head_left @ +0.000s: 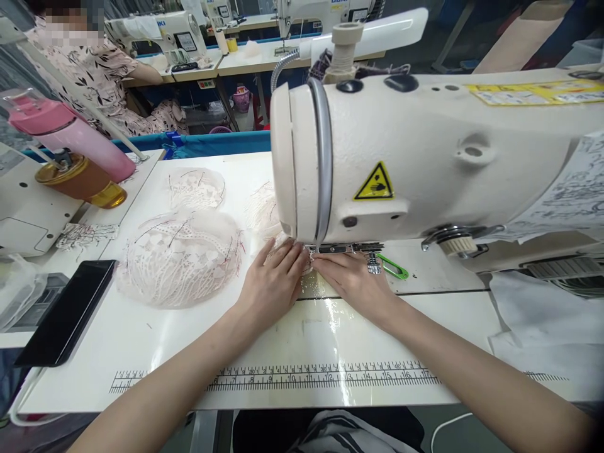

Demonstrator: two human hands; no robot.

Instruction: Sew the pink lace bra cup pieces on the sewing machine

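Below the sewing machine (415,138), lace (262,209) is touched by the left hand (274,280), the right hand (357,280) alongside — neither grip's closure can be told.

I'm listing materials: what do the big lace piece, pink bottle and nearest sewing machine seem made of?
Lace piece: sheer, matte fabric, perhaps synthetic; openwork shows. Pink bottle: likely smooth plastic, by its soft sheen. Sewing machine: probably metal, cream-painted; its casing gleams softly.
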